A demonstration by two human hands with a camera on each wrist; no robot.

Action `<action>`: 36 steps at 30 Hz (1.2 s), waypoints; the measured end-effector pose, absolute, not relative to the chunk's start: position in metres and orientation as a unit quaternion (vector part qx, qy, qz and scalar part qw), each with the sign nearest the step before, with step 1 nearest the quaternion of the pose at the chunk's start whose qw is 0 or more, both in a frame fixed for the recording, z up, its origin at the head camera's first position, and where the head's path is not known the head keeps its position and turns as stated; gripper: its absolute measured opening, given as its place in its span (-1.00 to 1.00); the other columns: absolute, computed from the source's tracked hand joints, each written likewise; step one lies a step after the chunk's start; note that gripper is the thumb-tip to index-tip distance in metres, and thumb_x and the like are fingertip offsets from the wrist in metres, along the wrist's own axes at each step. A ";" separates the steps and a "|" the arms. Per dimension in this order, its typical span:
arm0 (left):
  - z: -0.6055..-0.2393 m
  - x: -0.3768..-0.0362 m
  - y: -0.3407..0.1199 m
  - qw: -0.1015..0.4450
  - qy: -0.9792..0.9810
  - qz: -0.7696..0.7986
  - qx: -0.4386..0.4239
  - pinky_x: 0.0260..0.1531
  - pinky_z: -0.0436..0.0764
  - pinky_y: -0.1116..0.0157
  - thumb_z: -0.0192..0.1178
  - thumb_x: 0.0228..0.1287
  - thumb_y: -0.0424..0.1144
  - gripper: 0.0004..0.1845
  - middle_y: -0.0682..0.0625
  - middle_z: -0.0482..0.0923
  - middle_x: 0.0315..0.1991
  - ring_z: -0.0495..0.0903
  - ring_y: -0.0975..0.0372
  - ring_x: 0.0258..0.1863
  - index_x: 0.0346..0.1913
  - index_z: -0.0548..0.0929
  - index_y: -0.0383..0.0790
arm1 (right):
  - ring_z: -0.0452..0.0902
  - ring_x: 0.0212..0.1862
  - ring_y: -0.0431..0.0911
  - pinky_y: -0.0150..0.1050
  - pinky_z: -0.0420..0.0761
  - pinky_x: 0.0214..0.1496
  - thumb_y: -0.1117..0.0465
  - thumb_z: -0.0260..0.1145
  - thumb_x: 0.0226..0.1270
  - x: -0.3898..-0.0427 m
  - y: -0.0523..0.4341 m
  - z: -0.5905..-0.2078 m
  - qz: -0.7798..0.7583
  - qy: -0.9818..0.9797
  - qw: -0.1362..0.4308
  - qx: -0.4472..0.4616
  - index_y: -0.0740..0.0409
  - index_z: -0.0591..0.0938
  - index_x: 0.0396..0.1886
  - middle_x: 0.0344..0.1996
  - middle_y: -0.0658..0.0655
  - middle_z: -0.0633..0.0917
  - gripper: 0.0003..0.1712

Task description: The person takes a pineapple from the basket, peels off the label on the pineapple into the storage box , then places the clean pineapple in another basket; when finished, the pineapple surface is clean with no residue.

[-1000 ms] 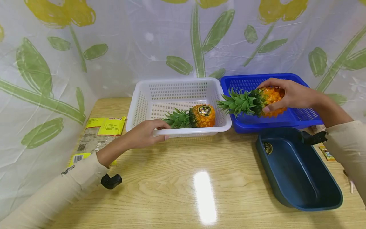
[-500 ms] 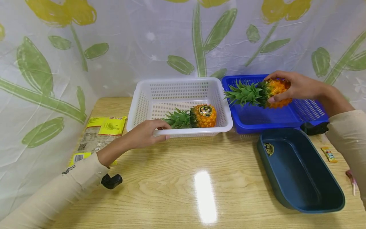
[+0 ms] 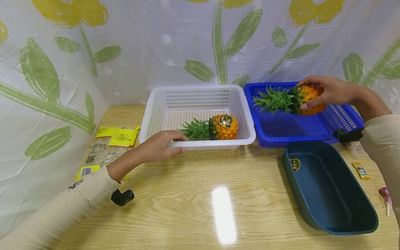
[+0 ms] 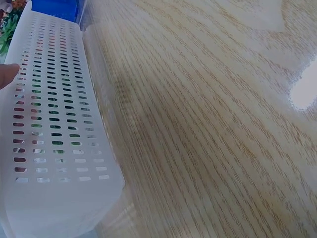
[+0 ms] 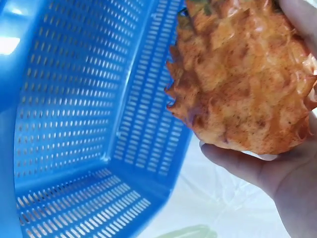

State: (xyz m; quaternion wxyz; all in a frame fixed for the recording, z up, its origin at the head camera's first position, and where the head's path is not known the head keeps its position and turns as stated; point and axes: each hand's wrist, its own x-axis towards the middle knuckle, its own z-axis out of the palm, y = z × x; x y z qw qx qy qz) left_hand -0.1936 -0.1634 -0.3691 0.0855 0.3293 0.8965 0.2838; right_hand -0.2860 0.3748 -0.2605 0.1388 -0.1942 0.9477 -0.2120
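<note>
My left hand [image 3: 160, 146] pinches the front rim of the white slotted basket [image 3: 215, 143], thumb outside and fingers over the edge. Inside that basket a small pineapple [image 3: 226, 132] lies on its side, with a black-and-gold label and its leaves toward my left hand. In the left wrist view, one fingertip [image 4: 7, 74] shows beside the basket's slotted wall [image 4: 49, 198]. My right hand [image 3: 339, 91] grips a second pineapple [image 3: 308, 93] by its orange body, crown pointing left, above the blue basket [image 3: 293, 133]. The right wrist view shows the spiky fruit [image 5: 242, 84] close up.
A dark teal basin [image 3: 328, 187] stands in front of the blue basket. Right of it lie a small candy packet [image 3: 361, 171] and a pink lollipop [image 3: 386, 198]. A yellow-and-clear bag [image 3: 109, 149] lies at left. A flowered curtain [image 3: 140, 52] hangs behind.
My right hand has moved the held pineapple right and slightly back, farther over the blue basket. The left hand keeps its hold on the white basket's rim.
</note>
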 end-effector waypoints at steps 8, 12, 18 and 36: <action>-0.369 -0.192 -0.165 0.083 0.899 0.276 0.330 -0.07 0.59 0.15 0.33 0.36 -0.11 -0.75 0.08 0.69 -0.07 0.62 0.24 -0.11 0.03 0.69 -0.07 | 0.47 -0.18 -0.15 -0.26 0.56 -0.30 0.10 0.51 0.24 -0.298 0.383 -0.268 -0.181 0.954 0.149 -0.187 0.05 0.36 0.42 0.08 0.22 0.50 -0.20; -0.369 -0.190 -0.166 0.085 0.900 0.274 0.328 -0.04 0.60 0.14 0.32 0.36 -0.12 -0.74 0.06 0.69 -0.05 0.63 0.22 -0.08 0.04 0.69 -0.10 | 0.43 -0.15 -0.15 -0.32 0.50 -0.21 0.09 0.53 0.21 -0.306 0.384 -0.276 -0.162 0.956 0.153 -0.190 0.08 0.38 0.41 0.11 0.24 0.51 -0.19; -0.370 -0.190 -0.168 0.081 0.897 0.279 0.332 -0.05 0.59 0.14 0.31 0.37 -0.13 -0.74 0.07 0.69 -0.06 0.62 0.23 -0.09 0.05 0.69 -0.09 | 0.45 -0.09 -0.05 -0.25 0.51 -0.17 0.08 0.52 0.22 -0.317 0.380 -0.284 -0.149 0.957 0.166 -0.184 0.11 0.38 0.41 0.10 0.26 0.51 -0.19; -0.369 -0.193 -0.165 0.087 0.900 0.270 0.330 -0.05 0.60 0.15 0.30 0.38 -0.12 -0.73 0.06 0.69 -0.05 0.63 0.22 -0.08 0.06 0.69 -0.11 | 0.23 0.31 0.39 0.39 0.36 0.20 0.05 0.52 0.22 -0.336 0.373 -0.306 -0.161 0.943 0.225 -0.184 0.23 0.29 0.42 0.37 0.47 0.28 -0.11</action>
